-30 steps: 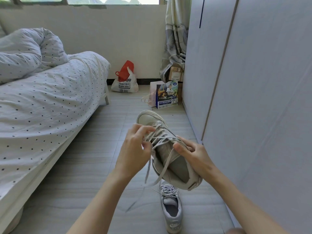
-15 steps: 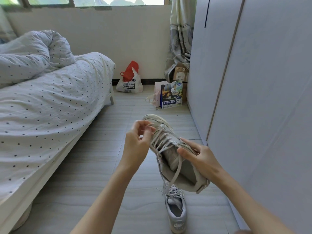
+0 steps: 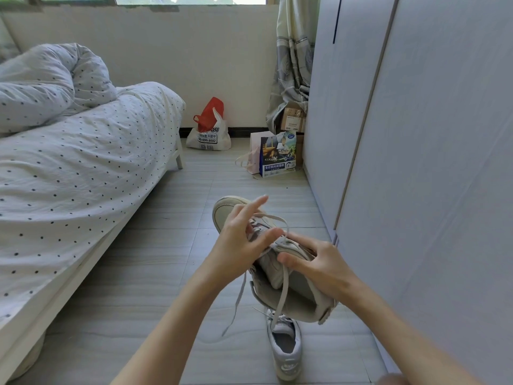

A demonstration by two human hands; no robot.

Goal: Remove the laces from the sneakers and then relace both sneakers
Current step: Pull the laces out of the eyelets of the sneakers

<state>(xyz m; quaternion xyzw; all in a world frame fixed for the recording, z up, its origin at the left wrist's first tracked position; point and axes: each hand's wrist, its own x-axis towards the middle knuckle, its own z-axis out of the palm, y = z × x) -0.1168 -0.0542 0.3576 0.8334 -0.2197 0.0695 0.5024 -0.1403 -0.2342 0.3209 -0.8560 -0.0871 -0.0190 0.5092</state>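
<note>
I hold a beige sneaker [image 3: 294,298] in the air, toe pointing away from me. My right hand [image 3: 319,266] grips its upper around the collar and tongue. My left hand [image 3: 244,237] is over the lacing, thumb and fingers pinching a loop of the pale lace [image 3: 273,218], with the index finger sticking out straight. Two loose lace ends [image 3: 238,298] dangle below the shoe. The second sneaker [image 3: 286,348], grey-white and still laced, lies on the floor under it, heel toward me.
A bed with a dotted cover [image 3: 83,168] fills the left side. A wardrobe [image 3: 416,162] runs along the right. At the far wall stand a white and red plastic bag [image 3: 208,132], a printed blue bag [image 3: 277,155] and cardboard boxes [image 3: 293,119]. Tiled floor [image 3: 155,259] lies between.
My left hand has moved across the laces toward my right hand and drawn a loop of lace up; its index finger now points out. The view has shifted slightly.
</note>
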